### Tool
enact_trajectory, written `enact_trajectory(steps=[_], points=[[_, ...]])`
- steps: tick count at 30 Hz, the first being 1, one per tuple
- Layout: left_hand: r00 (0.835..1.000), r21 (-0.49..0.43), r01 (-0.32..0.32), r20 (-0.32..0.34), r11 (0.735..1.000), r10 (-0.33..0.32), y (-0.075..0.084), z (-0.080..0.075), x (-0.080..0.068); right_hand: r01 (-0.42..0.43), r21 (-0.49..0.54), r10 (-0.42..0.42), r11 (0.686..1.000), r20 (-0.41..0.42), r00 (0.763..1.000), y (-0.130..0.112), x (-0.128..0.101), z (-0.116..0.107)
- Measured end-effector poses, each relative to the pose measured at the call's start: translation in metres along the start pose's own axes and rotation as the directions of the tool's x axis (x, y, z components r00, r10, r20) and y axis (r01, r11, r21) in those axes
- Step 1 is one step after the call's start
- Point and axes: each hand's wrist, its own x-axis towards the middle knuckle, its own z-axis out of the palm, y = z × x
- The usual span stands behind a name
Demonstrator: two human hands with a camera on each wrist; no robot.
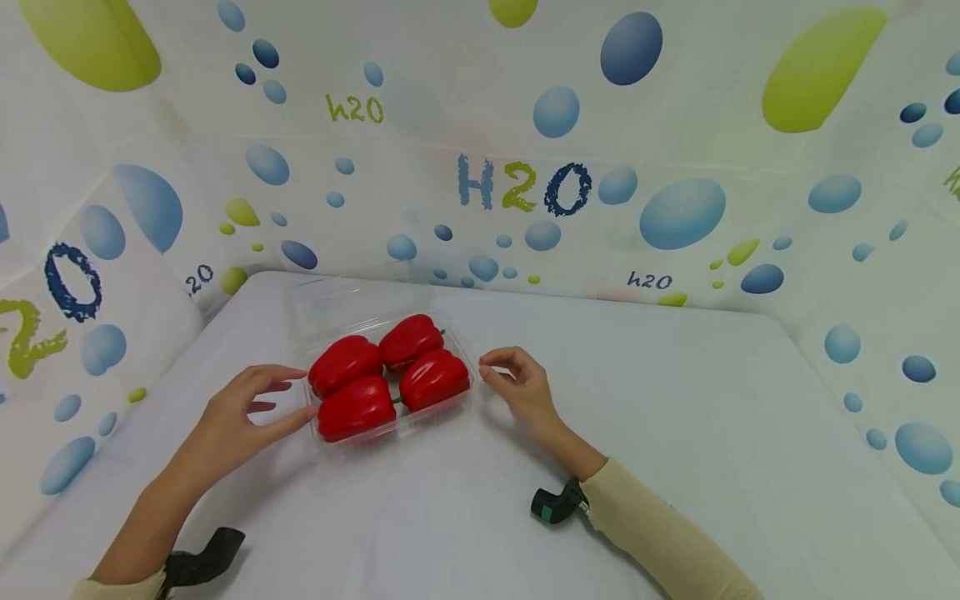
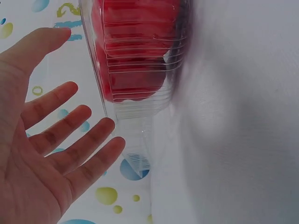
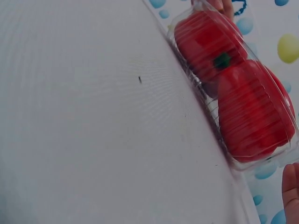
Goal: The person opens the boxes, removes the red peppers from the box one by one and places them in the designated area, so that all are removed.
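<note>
A clear plastic clamshell container (image 1: pixel 420 417) sits on the table with several shiny red bell peppers (image 1: pixel 356 408) in it. Its transparent lid (image 1: pixel 352 307) lies folded back behind it. At the container's left end is my left hand (image 1: pixel 238 423), thumb and fingers spread apart, fingertips right at the wall. The left wrist view shows that palm (image 2: pixel 35 182) with nothing in it. Beyond the right end hovers my right hand (image 1: pixel 522 388), fingers loosely bent and holding nothing. Only a fingertip (image 3: pixel 290 186) of it enters the right wrist view.
A white cloth covers the table (image 1: pixel 660 433). Behind and beside it hangs a white curtain (image 1: pixel 420 208) printed with blue and green drops and H2O lettering. Each wrist carries a black camera mount (image 1: pixel 555 504).
</note>
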Motion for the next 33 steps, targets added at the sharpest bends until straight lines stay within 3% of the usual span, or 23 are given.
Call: enact_trajectory(steps=[6,11,19,33], points=[[0.995,-0.019,0.076,0.067,0.997,-0.074,-0.005,-0.001,-0.004,0.092,0.061,-0.089,0.994,-0.048,0.995,0.0,0.001,0.002],[0.992,-0.017,0.097,0.084,0.995,-0.095,-0.006,0.0,-0.006,0.156,0.118,-0.148,0.981,-0.069,0.987,0.0,0.004,0.002],[0.986,0.025,0.118,0.119,0.993,-0.12,-0.003,0.0,-0.01,0.181,0.126,-0.181,0.975,-0.012,0.983,-0.006,0.007,0.002],[0.996,-0.017,0.033,0.082,0.999,-0.031,-0.007,0.008,-0.017,0.216,-0.005,-0.213,0.976,0.146,0.966,-0.008,0.016,0.002]])
